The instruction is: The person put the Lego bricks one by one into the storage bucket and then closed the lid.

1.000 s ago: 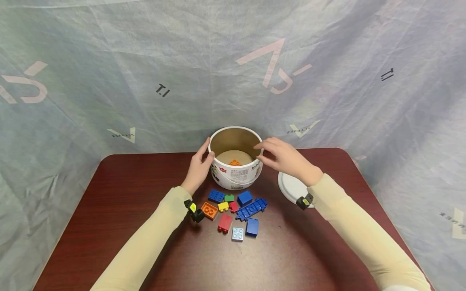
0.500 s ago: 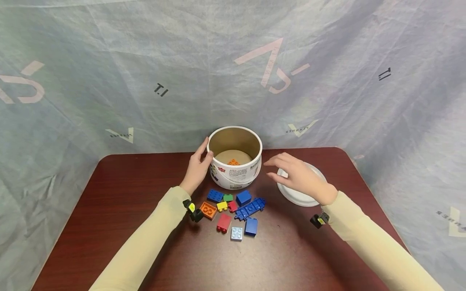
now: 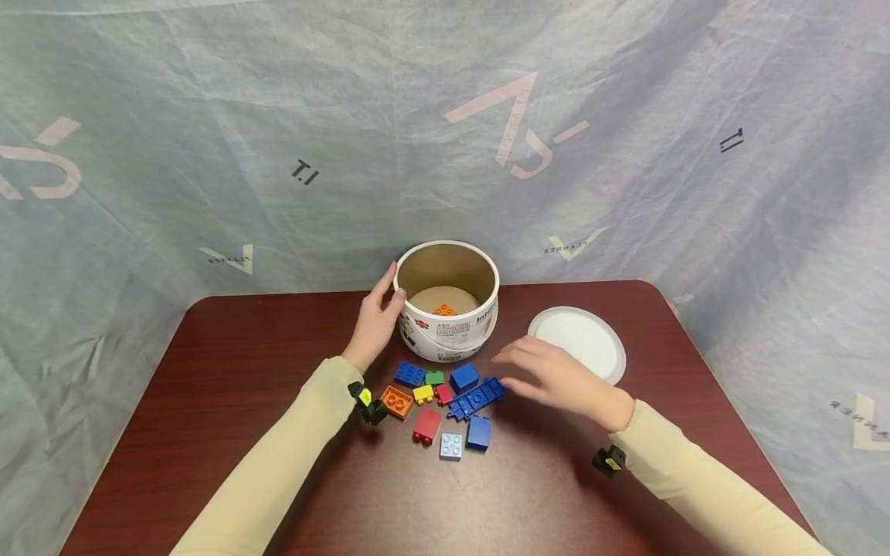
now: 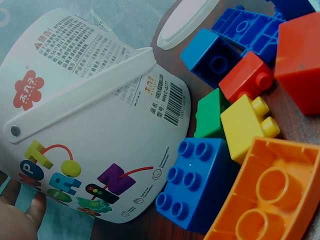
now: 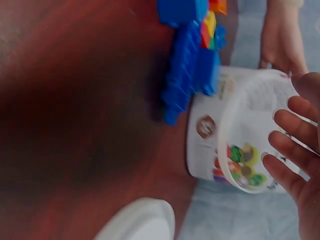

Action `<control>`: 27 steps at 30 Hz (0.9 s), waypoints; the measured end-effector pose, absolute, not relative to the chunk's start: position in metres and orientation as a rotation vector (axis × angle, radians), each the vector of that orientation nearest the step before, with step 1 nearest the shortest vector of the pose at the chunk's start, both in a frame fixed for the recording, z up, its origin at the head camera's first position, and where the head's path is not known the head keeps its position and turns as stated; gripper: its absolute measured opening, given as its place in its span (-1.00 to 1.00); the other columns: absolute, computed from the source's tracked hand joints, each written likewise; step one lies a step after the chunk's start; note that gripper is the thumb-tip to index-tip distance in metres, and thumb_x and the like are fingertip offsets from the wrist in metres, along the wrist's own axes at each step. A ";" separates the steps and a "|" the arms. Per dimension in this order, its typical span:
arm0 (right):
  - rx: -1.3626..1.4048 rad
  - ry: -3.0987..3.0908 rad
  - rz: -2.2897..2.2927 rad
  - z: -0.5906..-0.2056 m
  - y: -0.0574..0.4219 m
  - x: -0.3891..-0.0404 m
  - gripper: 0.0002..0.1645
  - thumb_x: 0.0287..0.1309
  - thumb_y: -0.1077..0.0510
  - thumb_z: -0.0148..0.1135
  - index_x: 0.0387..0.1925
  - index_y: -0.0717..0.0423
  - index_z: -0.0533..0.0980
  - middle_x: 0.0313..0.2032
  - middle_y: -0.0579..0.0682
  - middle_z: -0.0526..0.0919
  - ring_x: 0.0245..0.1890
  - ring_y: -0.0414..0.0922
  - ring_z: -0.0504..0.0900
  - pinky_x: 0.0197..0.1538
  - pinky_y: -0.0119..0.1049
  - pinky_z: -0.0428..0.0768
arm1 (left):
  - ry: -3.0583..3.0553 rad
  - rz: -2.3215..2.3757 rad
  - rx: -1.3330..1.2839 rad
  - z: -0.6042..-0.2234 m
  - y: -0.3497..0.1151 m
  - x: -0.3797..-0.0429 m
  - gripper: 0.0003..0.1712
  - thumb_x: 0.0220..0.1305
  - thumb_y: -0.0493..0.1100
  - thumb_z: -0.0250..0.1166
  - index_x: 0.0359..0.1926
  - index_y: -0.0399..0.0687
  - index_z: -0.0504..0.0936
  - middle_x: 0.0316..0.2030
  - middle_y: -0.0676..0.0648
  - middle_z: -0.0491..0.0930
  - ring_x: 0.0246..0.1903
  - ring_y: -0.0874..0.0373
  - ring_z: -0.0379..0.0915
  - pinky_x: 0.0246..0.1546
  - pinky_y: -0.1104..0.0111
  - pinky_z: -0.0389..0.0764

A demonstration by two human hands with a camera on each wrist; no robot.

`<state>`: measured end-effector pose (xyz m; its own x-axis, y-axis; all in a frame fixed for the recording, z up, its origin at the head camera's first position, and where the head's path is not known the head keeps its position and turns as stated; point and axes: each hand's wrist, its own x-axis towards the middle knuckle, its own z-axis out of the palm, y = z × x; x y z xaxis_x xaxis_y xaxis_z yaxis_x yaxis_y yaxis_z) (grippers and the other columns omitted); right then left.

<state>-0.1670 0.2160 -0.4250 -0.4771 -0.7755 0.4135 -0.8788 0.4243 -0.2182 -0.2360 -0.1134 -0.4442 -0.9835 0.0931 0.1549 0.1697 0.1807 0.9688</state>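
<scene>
A white bucket [image 3: 448,332] with printed labels and a handle stands upright at the back of the table, an orange brick [image 3: 444,310] on its floor. My left hand [image 3: 377,322] rests against the bucket's left side, thumb and fingers at the rim; it also shows in the left wrist view's lower corner. My right hand [image 3: 549,372] holds nothing, its fingers loosely extended and parted. Its fingertips are close to the right end of a long blue toy piece [image 3: 476,399]. A blue brick [image 3: 464,378] and a green brick [image 4: 210,115] lie in front of the bucket.
A white lid [image 3: 584,340] lies right of the bucket. Several other bricks are spread near the bucket, including a yellow brick [image 3: 422,394], an upturned orange brick [image 3: 397,401], a red brick [image 3: 426,425] and a pale blue brick [image 3: 450,446]. A grey cloth [image 3: 348,154] hangs behind the table.
My right hand has left the bucket's right rim, passed over the lid and come down toward the long blue piece. The left hand stays at the bucket.
</scene>
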 end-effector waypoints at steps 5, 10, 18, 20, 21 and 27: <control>1.516 -2.416 0.633 -0.440 0.211 -0.158 -0.63 0.26 0.10 0.47 0.05 0.11 0.64 -0.09 -0.05 0.71 -0.06 -0.17 0.65 0.04 -0.22 0.65 | -2.343 -1.953 -0.283 -0.451 -0.115 -0.239 -0.31 0.64 -0.17 0.07 0.66 0.06 0.08 0.63 -0.03 0.05 0.46 -0.09 0.29 0.40 0.01 0.39; 1.549 -2.454 0.641 -0.453 0.207 -0.148 -0.58 0.27 0.02 0.48 0.05 0.16 0.65 -0.08 -0.01 0.72 -0.03 -0.16 0.66 0.07 -0.21 0.65 | -2.330 -1.955 -0.296 -0.451 -0.114 -0.238 -0.31 0.64 -0.14 0.08 0.66 0.07 0.10 0.63 -0.02 0.07 0.49 -0.15 0.23 0.40 0.01 0.38; 1.540 -2.529 0.631 -0.471 0.203 -0.135 -0.46 0.24 -0.10 0.50 0.09 0.16 0.64 -0.04 -0.03 0.72 -0.02 -0.19 0.64 0.10 -0.18 0.63 | -2.330 -1.971 -0.297 -0.450 -0.114 -0.237 -0.30 0.65 -0.14 0.07 0.67 0.08 0.09 0.63 -0.02 0.04 0.51 -0.19 0.18 0.40 0.00 0.37; 1.547 -2.527 0.619 -0.475 0.202 -0.133 -0.45 0.24 -0.13 0.50 0.09 0.15 0.64 -0.05 -0.04 0.72 -0.03 -0.20 0.64 0.08 -0.19 0.63 | -2.329 -1.973 -0.295 -0.450 -0.114 -0.237 -0.30 0.65 -0.16 0.06 0.67 0.05 0.07 0.64 -0.02 0.03 0.51 -0.19 0.18 0.40 -0.01 0.38; 1.551 -2.524 0.608 -0.477 0.202 -0.132 -0.44 0.23 -0.15 0.50 0.08 0.14 0.64 -0.06 -0.05 0.72 -0.03 -0.21 0.63 0.07 -0.19 0.63 | -2.330 -1.973 -0.296 -0.450 -0.114 -0.237 -0.30 0.65 -0.17 0.05 0.67 0.04 0.06 0.64 -0.03 0.01 0.51 -0.19 0.17 0.40 -0.01 0.38; 1.554 -2.506 0.539 -0.488 0.200 -0.127 -0.42 0.24 -0.20 0.47 0.09 0.11 0.64 -0.03 -0.09 0.71 0.00 -0.20 0.63 0.07 -0.18 0.61 | -2.331 -1.968 -0.296 -0.450 -0.113 -0.237 -0.30 0.65 -0.17 0.05 0.67 0.03 0.05 0.64 -0.04 0.01 0.51 -0.18 0.19 0.40 -0.01 0.38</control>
